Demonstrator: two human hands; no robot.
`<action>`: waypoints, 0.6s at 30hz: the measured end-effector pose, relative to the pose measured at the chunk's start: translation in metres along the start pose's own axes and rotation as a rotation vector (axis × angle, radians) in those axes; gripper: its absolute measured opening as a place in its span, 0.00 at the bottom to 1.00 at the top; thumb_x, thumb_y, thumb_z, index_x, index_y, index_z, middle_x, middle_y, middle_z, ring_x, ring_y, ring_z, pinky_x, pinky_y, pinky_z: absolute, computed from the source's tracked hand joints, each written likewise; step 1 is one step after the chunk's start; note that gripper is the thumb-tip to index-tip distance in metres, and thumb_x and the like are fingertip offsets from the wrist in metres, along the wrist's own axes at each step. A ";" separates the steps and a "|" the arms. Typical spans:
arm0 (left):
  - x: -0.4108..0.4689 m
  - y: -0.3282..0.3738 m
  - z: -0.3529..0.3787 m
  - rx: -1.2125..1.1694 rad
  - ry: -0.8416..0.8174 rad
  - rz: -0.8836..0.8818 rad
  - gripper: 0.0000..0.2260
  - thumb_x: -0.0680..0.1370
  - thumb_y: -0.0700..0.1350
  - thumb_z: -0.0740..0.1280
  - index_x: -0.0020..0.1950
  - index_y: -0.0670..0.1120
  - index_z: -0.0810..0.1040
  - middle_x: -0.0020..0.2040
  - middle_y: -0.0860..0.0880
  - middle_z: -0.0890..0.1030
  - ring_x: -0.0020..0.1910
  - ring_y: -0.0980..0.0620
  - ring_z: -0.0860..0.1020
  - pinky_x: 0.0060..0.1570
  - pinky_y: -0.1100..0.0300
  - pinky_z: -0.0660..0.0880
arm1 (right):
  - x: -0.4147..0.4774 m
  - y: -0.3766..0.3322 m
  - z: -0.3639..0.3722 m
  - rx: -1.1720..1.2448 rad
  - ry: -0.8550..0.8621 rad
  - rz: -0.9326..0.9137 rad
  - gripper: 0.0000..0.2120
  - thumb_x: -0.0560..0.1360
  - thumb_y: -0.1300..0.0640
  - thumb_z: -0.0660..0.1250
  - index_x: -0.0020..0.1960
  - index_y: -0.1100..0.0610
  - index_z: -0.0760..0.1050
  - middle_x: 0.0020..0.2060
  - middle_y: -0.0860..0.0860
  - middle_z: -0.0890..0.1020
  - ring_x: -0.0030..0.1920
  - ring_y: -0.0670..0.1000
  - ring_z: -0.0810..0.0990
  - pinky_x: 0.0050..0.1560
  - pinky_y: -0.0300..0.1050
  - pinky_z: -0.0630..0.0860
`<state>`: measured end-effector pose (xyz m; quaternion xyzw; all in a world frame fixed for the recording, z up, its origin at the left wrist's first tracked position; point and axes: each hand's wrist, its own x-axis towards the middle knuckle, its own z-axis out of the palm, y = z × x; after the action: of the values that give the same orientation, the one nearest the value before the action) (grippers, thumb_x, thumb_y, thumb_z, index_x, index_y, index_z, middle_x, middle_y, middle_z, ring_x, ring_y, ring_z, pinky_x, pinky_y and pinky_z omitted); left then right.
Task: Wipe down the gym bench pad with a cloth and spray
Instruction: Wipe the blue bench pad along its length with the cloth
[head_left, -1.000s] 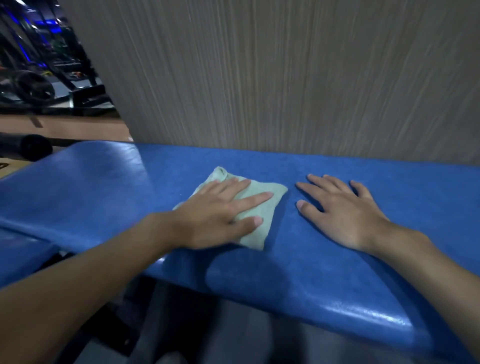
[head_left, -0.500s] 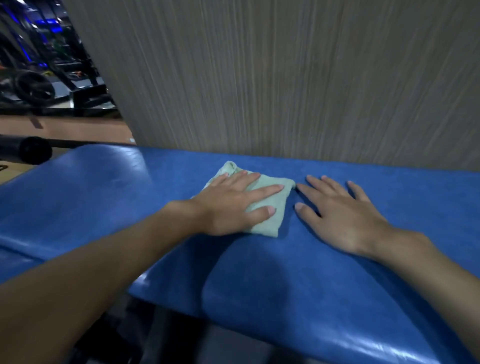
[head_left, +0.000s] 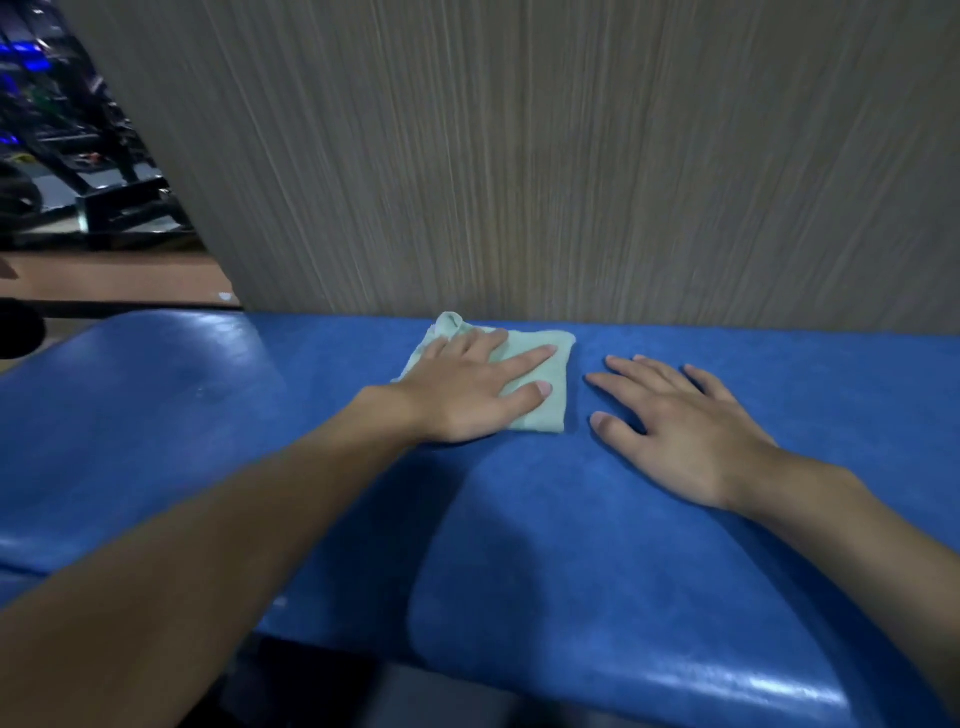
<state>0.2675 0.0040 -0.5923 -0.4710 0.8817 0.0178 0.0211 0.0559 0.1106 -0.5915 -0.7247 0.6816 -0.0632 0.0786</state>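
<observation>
Head view, near first: both bare forearms come in from the bottom corners and reach forward over the blue padded surface (head_left: 571, 597), whose glossy near edge catches glare at lower right. A shadow from the left arm falls across the middle of it.

Right hand (head_left: 680, 431) lies palm down straight on the surface, fingers (head_left: 621, 391) spread wide and flat, holding nothing. Its thumb tip points left toward the cloth, close but not touching it.

Left hand (head_left: 467, 397) is palm down on top of the cloth (head_left: 545, 415). Its fingers (head_left: 524, 359) are straight and a little fanned, pressing flat, not curled round the fabric.

The cloth is pale green, folded to a rough square, and lies flat on the far half of the surface, just left of the right hand. Most of it sits under the left palm and fingers. Its right edge and near right corner stick out past the index fingertip and thumb tip; a crumpled corner pokes out beyond the far fingers. Its far edge is just short of the wall panel (head_left: 545, 156).

That panel is grey-brown with a vertical grain and rises right behind the surface. Far left: a dark roller end (head_left: 18, 327), brown floor (head_left: 114, 278) and black gym machines (head_left: 98, 171), blurred.
</observation>
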 end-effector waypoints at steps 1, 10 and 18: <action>-0.019 0.005 0.002 -0.003 -0.005 0.019 0.27 0.76 0.71 0.40 0.76 0.73 0.44 0.82 0.49 0.50 0.80 0.50 0.44 0.76 0.43 0.42 | 0.000 0.000 0.000 -0.003 0.003 0.002 0.29 0.78 0.36 0.44 0.78 0.40 0.52 0.79 0.39 0.49 0.78 0.41 0.43 0.77 0.50 0.39; -0.156 0.034 0.006 0.044 0.051 0.103 0.29 0.74 0.70 0.36 0.75 0.72 0.39 0.81 0.48 0.49 0.80 0.48 0.44 0.76 0.43 0.44 | -0.003 -0.004 -0.004 -0.040 -0.016 -0.002 0.27 0.81 0.38 0.45 0.79 0.42 0.53 0.80 0.42 0.51 0.79 0.44 0.46 0.77 0.52 0.41; -0.114 0.017 0.004 0.020 0.014 0.074 0.30 0.71 0.73 0.36 0.74 0.74 0.40 0.81 0.51 0.49 0.79 0.53 0.43 0.76 0.46 0.41 | -0.002 -0.010 -0.001 -0.023 -0.023 -0.004 0.30 0.79 0.34 0.43 0.79 0.41 0.52 0.80 0.43 0.49 0.79 0.47 0.44 0.77 0.58 0.40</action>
<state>0.3173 0.1084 -0.5904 -0.4381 0.8987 0.0067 0.0190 0.0650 0.1132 -0.5884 -0.7275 0.6801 -0.0472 0.0778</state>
